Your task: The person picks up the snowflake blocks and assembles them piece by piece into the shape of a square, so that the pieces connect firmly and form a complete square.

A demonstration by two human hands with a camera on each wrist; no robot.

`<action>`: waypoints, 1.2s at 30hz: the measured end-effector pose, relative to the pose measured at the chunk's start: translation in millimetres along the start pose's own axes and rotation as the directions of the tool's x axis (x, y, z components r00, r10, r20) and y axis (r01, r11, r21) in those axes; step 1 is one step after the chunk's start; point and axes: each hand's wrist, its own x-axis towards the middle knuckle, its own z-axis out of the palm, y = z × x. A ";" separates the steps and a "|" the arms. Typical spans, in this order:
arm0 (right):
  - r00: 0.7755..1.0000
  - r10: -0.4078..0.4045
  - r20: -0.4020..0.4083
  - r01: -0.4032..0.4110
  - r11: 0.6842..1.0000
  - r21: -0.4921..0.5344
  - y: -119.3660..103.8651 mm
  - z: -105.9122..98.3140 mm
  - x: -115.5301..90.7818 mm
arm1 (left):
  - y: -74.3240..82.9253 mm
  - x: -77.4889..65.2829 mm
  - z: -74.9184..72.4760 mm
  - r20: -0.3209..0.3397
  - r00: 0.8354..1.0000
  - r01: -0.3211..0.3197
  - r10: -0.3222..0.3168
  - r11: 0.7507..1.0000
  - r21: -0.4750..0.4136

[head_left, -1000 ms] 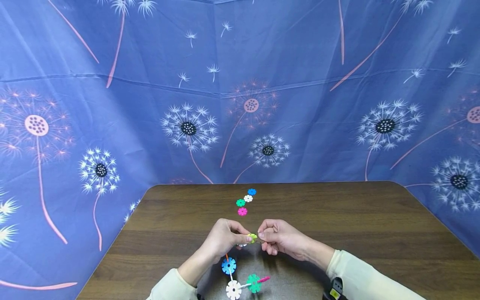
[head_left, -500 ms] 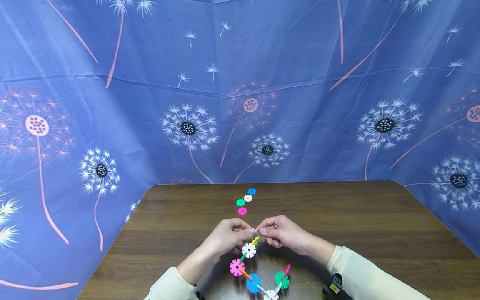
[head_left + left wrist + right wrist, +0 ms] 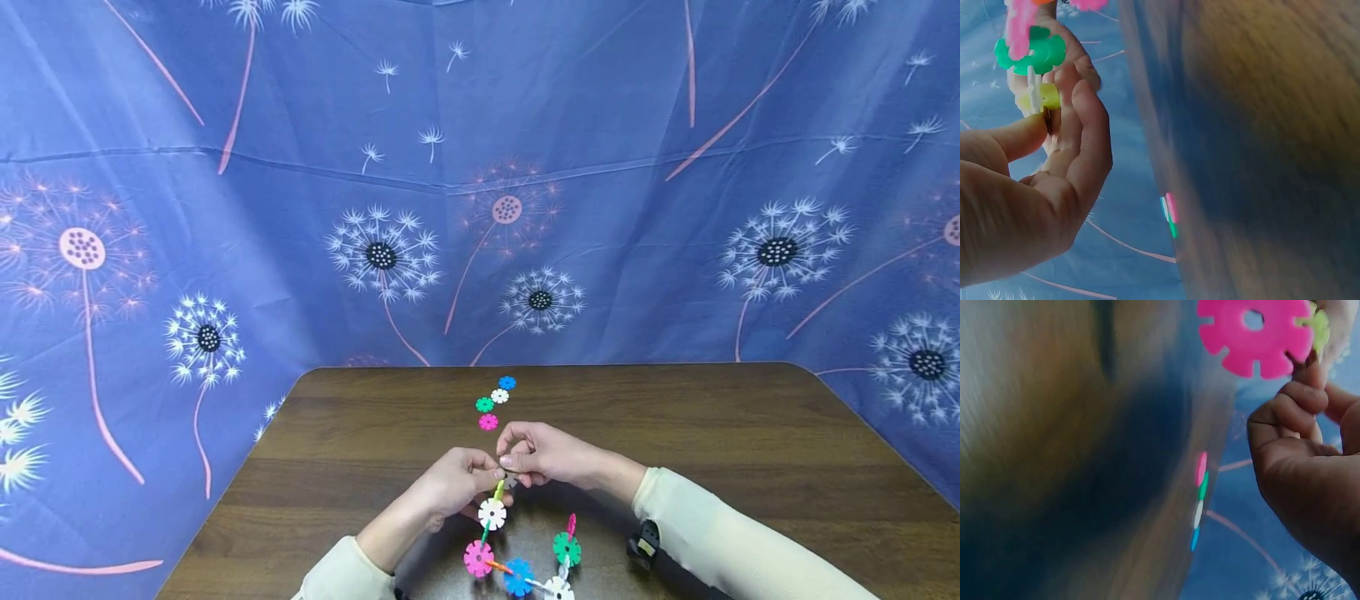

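Notched plastic snowflake discs slot together into a curved chain that hangs below my hands. Its yellow disc [image 3: 499,490] is at the top, followed by a white disc [image 3: 492,514], a pink disc [image 3: 478,558], a blue disc [image 3: 518,577] and a green disc [image 3: 567,549]. A brownish disc [image 3: 511,481] meets the yellow one, mostly hidden by fingers. My left hand [image 3: 453,487] pinches the join between thumb and fingers. From the other side my right hand [image 3: 551,454] pinches the brownish disc. The right wrist view has the chain's end pink disc [image 3: 1254,337] close up.
Farther back on the wooden table [image 3: 675,425] lie loose discs in a slanting row: pink [image 3: 488,422], green [image 3: 484,404], white [image 3: 500,396] and blue [image 3: 507,382]. A blue dandelion-print cloth [image 3: 637,275] hangs behind the table's far edge.
My right hand has come left to meet my left hand, bringing the brownish disc against the yellow one. The hanging chain has turned and swung to the right beneath them.
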 end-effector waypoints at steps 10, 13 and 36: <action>0.966 -0.149 -0.209 -0.006 0.802 -0.597 37.8 -27.7 57.5 | -7.6 -3.5 -5.7 -0.004 1.000 -0.002 0.002 1.000 -0.005; 0.967 -0.185 -0.173 0.011 0.713 -0.701 42.2 -30.4 72.0 | -8.3 -3.5 -6.0 -0.010 1.000 -0.001 0.001 1.000 -0.013; 0.975 0.052 -0.216 -0.085 0.986 -0.146 45.4 -41.5 12.5 | -9.0 0.3 -6.8 -0.046 0.999 -0.013 0.012 1.000 -0.011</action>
